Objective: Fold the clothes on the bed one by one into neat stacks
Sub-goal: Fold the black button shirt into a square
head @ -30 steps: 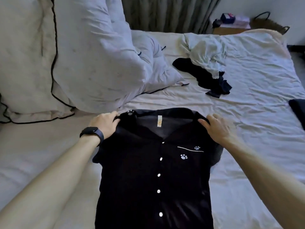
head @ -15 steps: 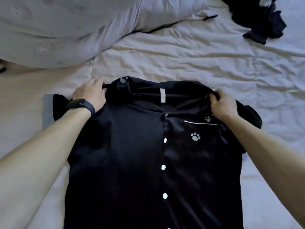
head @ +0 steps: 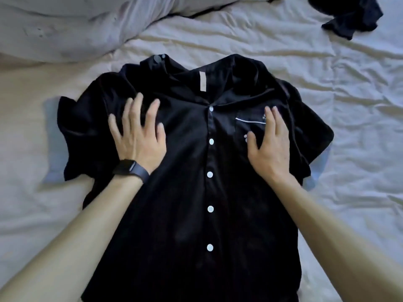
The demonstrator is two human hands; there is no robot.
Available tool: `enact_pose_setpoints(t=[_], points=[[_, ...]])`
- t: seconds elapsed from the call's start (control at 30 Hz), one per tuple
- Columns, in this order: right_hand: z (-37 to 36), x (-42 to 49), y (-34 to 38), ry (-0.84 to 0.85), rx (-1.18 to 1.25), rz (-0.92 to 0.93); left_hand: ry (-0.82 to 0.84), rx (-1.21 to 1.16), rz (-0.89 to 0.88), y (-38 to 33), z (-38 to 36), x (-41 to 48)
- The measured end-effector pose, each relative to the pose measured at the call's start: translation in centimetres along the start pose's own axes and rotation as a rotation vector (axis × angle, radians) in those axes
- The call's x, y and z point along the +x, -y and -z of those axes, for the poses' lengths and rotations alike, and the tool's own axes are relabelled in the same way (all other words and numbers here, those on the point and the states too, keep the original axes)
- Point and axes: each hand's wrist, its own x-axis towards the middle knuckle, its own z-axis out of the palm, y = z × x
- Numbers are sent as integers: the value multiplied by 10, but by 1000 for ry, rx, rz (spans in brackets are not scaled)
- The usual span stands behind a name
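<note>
A black button-front shirt (head: 196, 192) lies face up and spread on the pale bedsheet (head: 327, 73), collar toward the pillow (head: 65, 29), short sleeves splayed to either side. Both forearms reach in from the lower corners and both palms lie flat on the chest of the shirt. The left hand (head: 139, 136), with a dark watch (head: 130, 171) at its wrist, has its fingers straight and fanned apart. The right hand (head: 270, 147) rests over the breast pocket (head: 248, 125), fingers straight and together, thumb out. Another dark garment (head: 353, 16) lies crumpled at the top right, well apart.
</note>
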Motion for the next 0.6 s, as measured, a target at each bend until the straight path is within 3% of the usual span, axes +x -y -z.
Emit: enact_pose_setpoints(t=[0.13,0.27,0.33,0.47,0.6], points=[[-11,-174,-29,108,-139,-68,222,-60,-91,-20,21,-176],[8,-314,-55,220,-188,-369,500,-12,70,-9,52,-315],[19,-355,-65,187,-121,-528,539,1,211,-2,67,-354],[30,-380,-76,30,357,-939,334,-142,756,-3,75,-370],[24,-392,-108,192,600,-1069,101,-438,1279,2,72,-364]])
